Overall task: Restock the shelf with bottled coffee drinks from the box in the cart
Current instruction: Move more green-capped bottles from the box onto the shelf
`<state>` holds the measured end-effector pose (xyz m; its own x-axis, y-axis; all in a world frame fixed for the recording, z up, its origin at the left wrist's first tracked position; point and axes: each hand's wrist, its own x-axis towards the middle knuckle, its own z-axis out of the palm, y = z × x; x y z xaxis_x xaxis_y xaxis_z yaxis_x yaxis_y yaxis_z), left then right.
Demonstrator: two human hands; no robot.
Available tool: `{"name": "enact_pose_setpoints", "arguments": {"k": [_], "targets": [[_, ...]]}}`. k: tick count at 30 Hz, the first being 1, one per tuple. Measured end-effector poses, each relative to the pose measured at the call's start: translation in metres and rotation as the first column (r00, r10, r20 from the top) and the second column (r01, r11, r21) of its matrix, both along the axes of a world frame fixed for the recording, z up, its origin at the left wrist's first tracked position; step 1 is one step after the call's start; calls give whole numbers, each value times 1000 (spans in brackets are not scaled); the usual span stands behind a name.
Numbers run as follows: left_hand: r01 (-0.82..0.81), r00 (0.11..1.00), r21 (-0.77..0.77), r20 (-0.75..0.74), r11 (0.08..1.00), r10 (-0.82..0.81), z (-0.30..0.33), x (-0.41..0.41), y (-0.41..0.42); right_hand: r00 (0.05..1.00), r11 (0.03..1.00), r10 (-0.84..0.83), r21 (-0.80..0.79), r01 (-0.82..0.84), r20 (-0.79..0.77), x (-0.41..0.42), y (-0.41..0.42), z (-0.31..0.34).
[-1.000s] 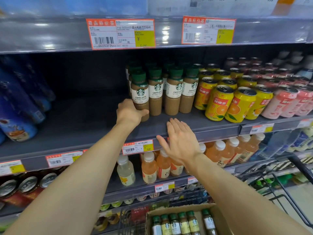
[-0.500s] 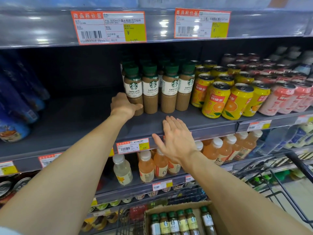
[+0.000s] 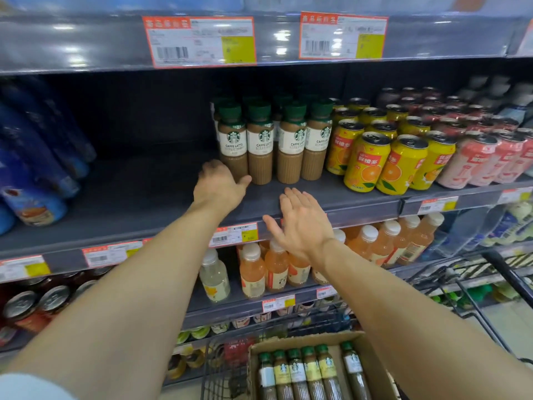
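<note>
Dark grey metal shelving fills the view, its upper shelf edge (image 3: 86,44) glossy with reflected ceiling light. Two orange-bordered price tags (image 3: 199,41) hang on that edge, and smaller ones line the rails below. Blue packages (image 3: 37,157) lie stacked at the left. Yellow orange-drink cans (image 3: 366,163) stand in rows, with pink cans (image 3: 473,160) just beside them to the right. One tier down stand orange juice bottles (image 3: 277,264) with white caps and a pale bottle (image 3: 215,277). Red cans (image 3: 31,310) sit at lower left. Pale floor (image 3: 501,321) shows at lower right.
</note>
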<state>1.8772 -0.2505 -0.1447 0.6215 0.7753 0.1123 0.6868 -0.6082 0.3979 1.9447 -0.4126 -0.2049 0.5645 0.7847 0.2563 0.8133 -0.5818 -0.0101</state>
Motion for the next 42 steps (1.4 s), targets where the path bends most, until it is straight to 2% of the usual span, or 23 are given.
{"name": "enact_pose_setpoints", "arguments": {"k": [2,6,10,13,17,24,27,30,33,38,42], "targets": [[70,997,140,-38,988,-65,-5,-19,-10,1000,998,-3,-55,2,-9,-1,0,6],[200,974,266,-158,943,-162,-16,-57,-28,1000,985,-18,-172,22,24,-4,-2,15],[329,934,270,-231,905,-271,-31,-86,-49,999,992,-15,-125,20,39,-31,-19,9],[406,911,276,-194,871,-363,-47,-102,-71,1000,998,18,-63,-19,-14,-65,-41,-8],[510,859,316,-239,800,-453,-73,-116,-107,995,989,-15,-147,-1,-103,-94,-74,-34],[563,818,173,-257,808,-515,-121,-129,-156,965,958,-107,-286,36,-238,-111,-137,-64],[549,819,132,-281,826,-500,-140,-136,-164,884,963,-190,-257,83,-427,-119,-159,-79],[542,816,134,-322,830,-481,-161,-139,-172,813,952,-251,-287,109,-525,-119,-184,-106],[511,815,93,-369,854,-447,-185,-138,-182,770,936,-290,-337,104,-568,-106,-204,-136],[401,817,-61,-427,914,-387,-229,-119,-209,685,927,-323,-364,90,-653,-77,-224,-181],[333,780,-171,-502,927,-373,-268,-103,-237,617,901,-368,-430,53,-696,-59,-237,-227]]}}
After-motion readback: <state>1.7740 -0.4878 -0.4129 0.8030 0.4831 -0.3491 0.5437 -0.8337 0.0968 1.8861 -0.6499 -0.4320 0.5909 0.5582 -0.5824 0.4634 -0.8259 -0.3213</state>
